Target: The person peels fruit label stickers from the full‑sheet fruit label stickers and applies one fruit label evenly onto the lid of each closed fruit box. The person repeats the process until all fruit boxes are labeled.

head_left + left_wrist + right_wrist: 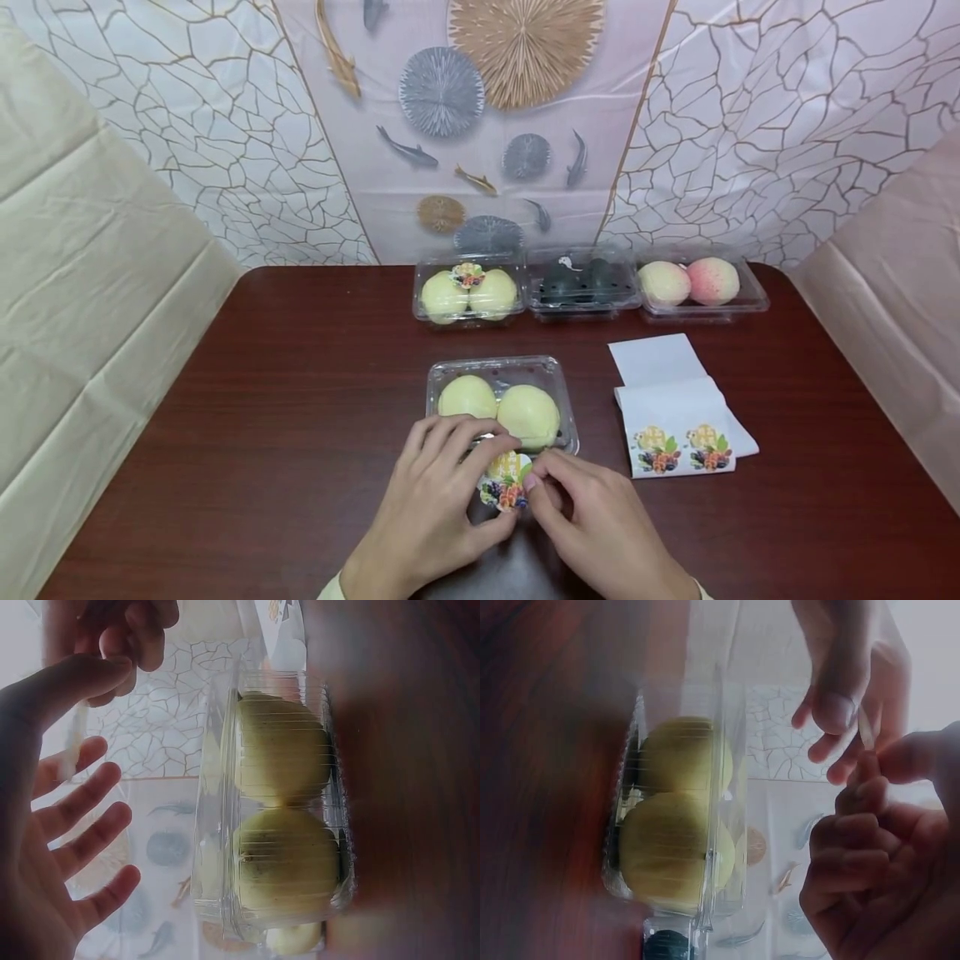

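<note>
My right hand pinches the right edge of a round fruit-print sticker between thumb and fingertips. Around the sticker's left side is my left hand, its fingers spread, with index finger near the upper edge and thumb near the lower edge. In the right wrist view the sticker appears nearly edge-on at the right fingertips. Just beyond the hands sits a closed clear plastic box with two pale yellow round fruits inside. The left hand's fingers partly cover its front edge.
A folded white sticker sheet with two fruit stickers lies at right. Along the back stand three clear boxes: one with yellow fruits and a sticker on its lid, one with dark contents, one with pinkish peaches. Fabric walls enclose the table.
</note>
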Demonstrator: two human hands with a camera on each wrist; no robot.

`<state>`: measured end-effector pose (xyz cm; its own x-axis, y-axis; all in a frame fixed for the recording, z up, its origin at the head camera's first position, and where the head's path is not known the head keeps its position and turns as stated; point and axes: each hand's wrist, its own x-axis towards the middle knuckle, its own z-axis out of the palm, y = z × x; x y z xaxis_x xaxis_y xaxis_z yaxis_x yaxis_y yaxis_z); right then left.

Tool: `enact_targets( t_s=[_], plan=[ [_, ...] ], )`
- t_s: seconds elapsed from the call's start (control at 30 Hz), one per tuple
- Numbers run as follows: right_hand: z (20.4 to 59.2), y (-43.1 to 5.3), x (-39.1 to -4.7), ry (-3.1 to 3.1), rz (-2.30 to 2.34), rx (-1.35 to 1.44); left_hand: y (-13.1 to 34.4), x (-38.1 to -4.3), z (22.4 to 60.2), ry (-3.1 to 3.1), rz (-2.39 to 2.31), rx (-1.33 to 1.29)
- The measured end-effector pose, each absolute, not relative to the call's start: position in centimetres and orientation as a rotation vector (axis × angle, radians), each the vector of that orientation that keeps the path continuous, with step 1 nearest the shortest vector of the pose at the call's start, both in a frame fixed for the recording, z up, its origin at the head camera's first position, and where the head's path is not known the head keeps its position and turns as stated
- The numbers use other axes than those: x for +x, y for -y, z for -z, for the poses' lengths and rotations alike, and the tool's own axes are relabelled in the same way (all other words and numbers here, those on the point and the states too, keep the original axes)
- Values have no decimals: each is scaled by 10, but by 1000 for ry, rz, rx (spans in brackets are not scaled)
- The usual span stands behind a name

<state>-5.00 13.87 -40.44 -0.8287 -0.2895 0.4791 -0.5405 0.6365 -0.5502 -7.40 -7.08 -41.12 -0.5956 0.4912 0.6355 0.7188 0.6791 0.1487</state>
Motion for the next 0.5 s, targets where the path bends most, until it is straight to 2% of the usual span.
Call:
enact_targets(
  t_s=[0.5],
  plan=[
    [403, -135, -51, 2656, -712, 543, 72, -76, 408, 2317, 556, -875]
  ],
)
